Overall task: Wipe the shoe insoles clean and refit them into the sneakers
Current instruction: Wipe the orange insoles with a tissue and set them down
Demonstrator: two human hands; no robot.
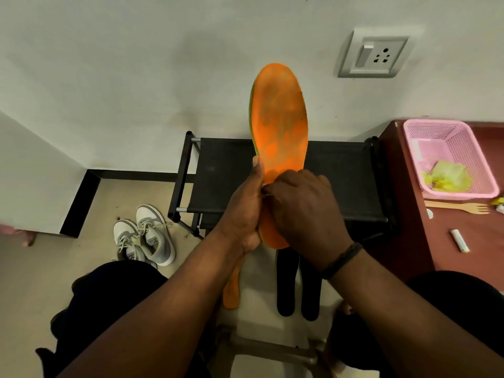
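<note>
My left hand (242, 214) grips the orange insole (279, 126) by its heel edge, long axis pointing away from me; my right hand (302, 205) presses curled fingers onto its heel end, whatever they hold hidden.

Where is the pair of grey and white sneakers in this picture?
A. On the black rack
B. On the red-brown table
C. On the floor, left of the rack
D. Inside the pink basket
C: the sneakers stand on the floor, left of the black rack.
</note>
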